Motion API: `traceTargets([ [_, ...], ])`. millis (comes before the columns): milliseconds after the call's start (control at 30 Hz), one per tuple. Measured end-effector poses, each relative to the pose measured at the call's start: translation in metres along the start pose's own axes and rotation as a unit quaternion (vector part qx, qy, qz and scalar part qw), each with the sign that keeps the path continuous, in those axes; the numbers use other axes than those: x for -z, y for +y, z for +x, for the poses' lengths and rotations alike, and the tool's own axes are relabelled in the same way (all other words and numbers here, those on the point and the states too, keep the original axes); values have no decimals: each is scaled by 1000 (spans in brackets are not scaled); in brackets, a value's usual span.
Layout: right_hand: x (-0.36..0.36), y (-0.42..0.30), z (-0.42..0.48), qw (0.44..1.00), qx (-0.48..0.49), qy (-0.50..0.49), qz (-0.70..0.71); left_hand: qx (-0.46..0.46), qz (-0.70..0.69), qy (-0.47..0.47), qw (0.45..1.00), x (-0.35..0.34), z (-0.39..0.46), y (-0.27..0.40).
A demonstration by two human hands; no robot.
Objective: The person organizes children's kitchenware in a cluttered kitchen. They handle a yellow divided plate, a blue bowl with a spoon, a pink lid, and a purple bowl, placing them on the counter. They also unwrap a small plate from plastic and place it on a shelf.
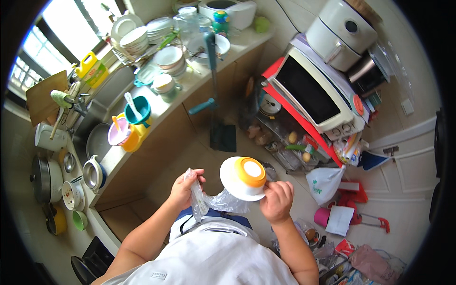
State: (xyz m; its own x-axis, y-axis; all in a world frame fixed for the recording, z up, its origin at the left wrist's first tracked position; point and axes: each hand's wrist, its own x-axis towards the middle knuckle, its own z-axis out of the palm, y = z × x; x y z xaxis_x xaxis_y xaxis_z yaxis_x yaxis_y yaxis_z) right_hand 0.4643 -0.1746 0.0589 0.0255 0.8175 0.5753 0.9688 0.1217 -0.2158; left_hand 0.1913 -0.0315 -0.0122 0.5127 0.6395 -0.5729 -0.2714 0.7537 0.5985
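My right hand [278, 201] grips the rim of a white bowl with an orange base [251, 172], tilted so its underside faces the camera. My left hand [187, 187] pinches a clear plastic bag [226, 202], which hangs down and stretches across below the bowl. The bag's far end passes close to the bowl; whether they touch, I cannot tell. Both hands are in front of my body, over the floor. On the counter to the left stand a teal bowl with a white spoon [138, 110] and a pink-lined bowl with an orange-handled utensil [118, 130].
A counter edge [156, 123] curves along the left, with a sink [85, 121] and stacked dishes [167, 58]. A long-handled dustpan [223, 138] stands ahead. To the right are a rack with a microwave oven [308, 91], a tied white bag [325, 183] and cluttered items on the floor.
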Motion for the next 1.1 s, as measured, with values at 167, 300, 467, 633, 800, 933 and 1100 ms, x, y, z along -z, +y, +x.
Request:
traceTargets([
  [167, -71, -22, 22, 659, -468, -4, 588, -16, -6, 60, 998, 35, 0, 32],
  [300, -108, -32, 47, 621, -506, -51, 596, -6, 14, 78, 997, 60, -6, 66],
  [467, -154, -57, 95, 599, -496, -86, 623, 2, 2, 93, 996, 84, -8, 107],
  [633, -204, -74, 158, 592, -500, -63, 628, 11, -15, 81, 997, 103, -8, 139],
  [800, -226, -90, 215, 602, -459, -35, 652, -5, -18, 42, 999, 115, -9, 170],
  [933, -242, -76, 279, 632, -475, 19, 612, -27, -35, 7, 999, 117, -10, 191],
  [1100, -276, -57, 369, 630, -507, 68, 584, -55, -105, 1, 993, 114, -2, 210],
])
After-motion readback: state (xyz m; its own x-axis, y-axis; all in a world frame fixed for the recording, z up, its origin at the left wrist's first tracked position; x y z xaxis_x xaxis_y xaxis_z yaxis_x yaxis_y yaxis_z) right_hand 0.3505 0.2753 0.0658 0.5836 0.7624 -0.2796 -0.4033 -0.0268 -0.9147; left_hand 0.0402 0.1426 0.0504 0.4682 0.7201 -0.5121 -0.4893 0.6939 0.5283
